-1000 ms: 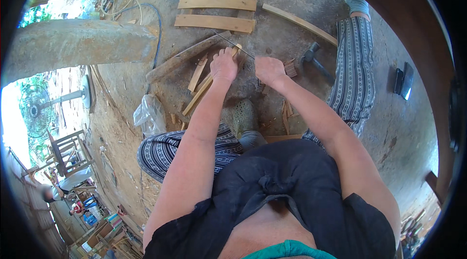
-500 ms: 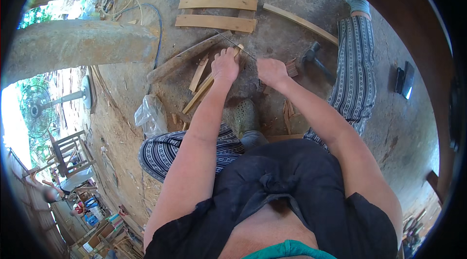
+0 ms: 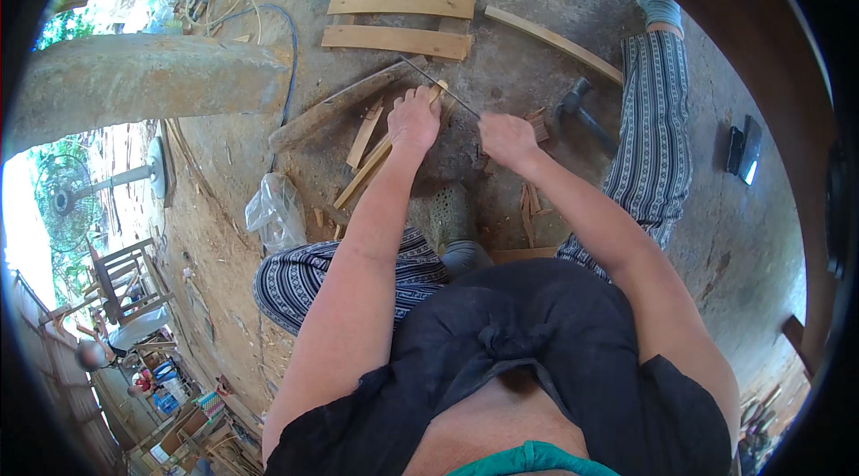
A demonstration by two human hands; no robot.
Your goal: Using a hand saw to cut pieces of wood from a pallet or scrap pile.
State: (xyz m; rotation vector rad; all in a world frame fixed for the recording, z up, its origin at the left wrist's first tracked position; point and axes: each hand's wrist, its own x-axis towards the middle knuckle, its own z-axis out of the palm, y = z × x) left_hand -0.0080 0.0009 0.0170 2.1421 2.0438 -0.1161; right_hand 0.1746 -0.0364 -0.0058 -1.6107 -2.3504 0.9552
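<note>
My left hand (image 3: 414, 118) is closed over a narrow wooden strip (image 3: 368, 176), pressing it down near its far end. The strip slants from the lower left up past my fingertips. My right hand (image 3: 508, 138) makes a fist round the near end of a long, thin, dark metal tool (image 3: 463, 104); whether it is a file or a saw cannot be made out, and its handle is hidden. The tool lies across the strip's far end, just beyond my left fingers, and points to the upper left. Its tip comes near a thick wooden beam (image 3: 344, 104) on the ground.
A slatted wooden frame (image 3: 399, 4) lies ahead. To the right are a hammer (image 3: 583, 111), a long batten (image 3: 555, 44) and a dark phone-like object (image 3: 744, 149). Wood offcuts (image 3: 365, 133) and a clear plastic bag (image 3: 276, 215) lie left. A person (image 3: 116, 346) is far left.
My right hand has moved slightly right and down, drawing the metal tool back across the strip. My left hand and the strip hold nearly the same place.
</note>
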